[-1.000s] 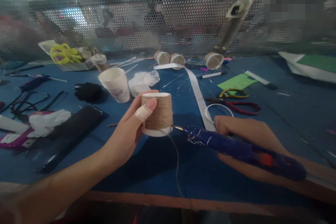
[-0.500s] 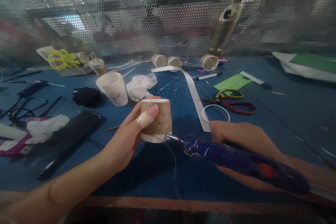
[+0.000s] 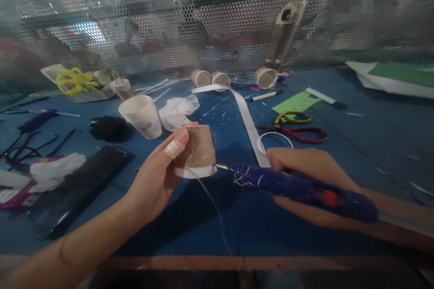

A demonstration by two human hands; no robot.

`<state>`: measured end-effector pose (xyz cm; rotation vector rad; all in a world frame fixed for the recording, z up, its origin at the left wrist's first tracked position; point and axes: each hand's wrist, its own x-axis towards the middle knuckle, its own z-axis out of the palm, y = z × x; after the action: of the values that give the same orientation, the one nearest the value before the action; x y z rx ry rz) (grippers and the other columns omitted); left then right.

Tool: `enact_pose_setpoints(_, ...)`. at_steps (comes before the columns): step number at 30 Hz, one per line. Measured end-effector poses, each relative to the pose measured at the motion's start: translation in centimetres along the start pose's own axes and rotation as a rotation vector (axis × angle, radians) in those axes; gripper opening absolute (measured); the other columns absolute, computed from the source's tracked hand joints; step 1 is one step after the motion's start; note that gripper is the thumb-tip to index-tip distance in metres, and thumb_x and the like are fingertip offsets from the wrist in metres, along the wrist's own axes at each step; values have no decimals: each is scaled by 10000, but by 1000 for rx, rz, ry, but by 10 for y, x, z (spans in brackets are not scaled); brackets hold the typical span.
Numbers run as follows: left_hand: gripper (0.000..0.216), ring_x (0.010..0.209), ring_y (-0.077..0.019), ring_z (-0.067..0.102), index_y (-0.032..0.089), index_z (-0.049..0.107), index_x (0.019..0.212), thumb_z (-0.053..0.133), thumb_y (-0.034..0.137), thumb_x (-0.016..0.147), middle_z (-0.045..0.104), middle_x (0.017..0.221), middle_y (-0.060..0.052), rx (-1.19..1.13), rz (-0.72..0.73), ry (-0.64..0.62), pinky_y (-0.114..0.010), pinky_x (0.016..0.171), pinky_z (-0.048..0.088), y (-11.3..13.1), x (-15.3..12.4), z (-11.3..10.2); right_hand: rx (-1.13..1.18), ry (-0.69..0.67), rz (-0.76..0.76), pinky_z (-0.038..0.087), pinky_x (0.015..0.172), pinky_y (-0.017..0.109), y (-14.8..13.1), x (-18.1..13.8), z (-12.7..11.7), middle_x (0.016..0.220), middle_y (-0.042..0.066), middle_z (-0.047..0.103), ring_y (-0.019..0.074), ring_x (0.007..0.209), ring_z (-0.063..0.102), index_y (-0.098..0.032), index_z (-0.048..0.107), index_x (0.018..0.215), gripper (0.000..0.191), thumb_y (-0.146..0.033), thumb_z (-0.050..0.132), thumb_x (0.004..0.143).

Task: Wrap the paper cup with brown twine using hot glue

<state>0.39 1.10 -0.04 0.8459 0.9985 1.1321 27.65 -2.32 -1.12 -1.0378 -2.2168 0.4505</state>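
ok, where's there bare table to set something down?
Best is the blue table right of the red-and-yellow-handled tool, in front of the capped marker; a few scraps lie there. Also the front patch between left hand and glue gun, crossed by loose twine. Crowded: left side, with black pouch and cup stack.

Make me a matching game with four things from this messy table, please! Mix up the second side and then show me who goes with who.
Things:
1. Twine-wrapped cup
2. Glue gun
3. Stacked paper cups
4. Two-handled tool

Clues:
A. red and yellow
B. held in the left hand
C. nested together
D. held in the right hand

Right pairs: 1-B, 2-D, 3-C, 4-A
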Motion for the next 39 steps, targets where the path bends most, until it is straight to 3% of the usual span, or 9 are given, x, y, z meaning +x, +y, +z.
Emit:
enact_pose_setpoints(5,510,1292,-356,731,170,784,1341,843,454,921,809,1331,-129,-18,12,-21,-458,1074,641,0,1,0,15,-4,-16,271,518,271,2,1,0,632,-104,484,84,528,352,-265,363,775,268,-234,595,903)
enact_pose_setpoints(12,508,1234,-331,748,231,820,1285,904,453,836,822,1306,-91,43,20,-52,-338,872,651,-3,1,-4,1,-70,-85,260,489,260,3,2,-3,624,-102,515,80,509,395,-266,407,793,232,-229,613,894)
enact_pose_setpoints(17,517,1203,-319,751,228,828,1265,907,507,837,826,1244,-92,35,18,-19,-371,914,647,0,3,-2,-190,-84,18,269,511,292,5,5,-6,647,-75,501,113,518,388,-289,335,794,267,-292,563,933)
enact_pose_setpoints(20,490,1187,-287,752,234,844,1227,914,518,834,833,1211,-74,31,34,-13,-329,896,633,1,3,-1,-309,-86,63,274,557,328,21,9,-6,748,-20,597,147,553,454,-277,435,843,173,-189,561,921)
enact_pose_setpoints(23,510,1179,-277,750,250,850,1217,937,539,807,832,1237,-60,60,30,-50,-296,835,611,-1,3,-3,-317,-91,70,399,634,341,42,13,-2,956,59,730,202,702,647,-245,570,997,64,-225,604,946)
enact_pose_setpoints(28,514,1160,-294,750,256,849,1211,938,558,804,833,1213,-63,81,26,-59,-322,833,604,-1,1,-5,-323,-94,116,575,804,416,62,20,-2,1214,164,769,337,1020,768,-177,645,1299,505,-444,785,894)
enact_pose_setpoints(30,513,1146,-300,749,262,847,1219,930,560,811,829,1203,-62,89,32,-76,-329,821,600,-1,1,-5,-313,-112,99,600,883,453,59,21,-2,1256,168,768,355,1106,760,-192,657,1327,502,-435,779,904)
enact_pose_setpoints(35,509,1191,-317,737,274,841,1238,934,541,815,812,1214,-56,89,40,-111,-354,886,607,-3,-1,-6,-136,-3,-108,587,1032,396,23,14,4,1242,98,757,249,1202,735,-262,611,1040,77,-202,610,991)
enact_pose_setpoints(39,563,1281,-348,714,272,806,1313,937,522,826,806,1283,-71,71,60,-125,-444,1050,589,-5,-4,-5,157,-290,-109,583,1086,330,-14,5,7,1408,68,734,206,1348,691,-288,613,1136,195,-207,707,986)
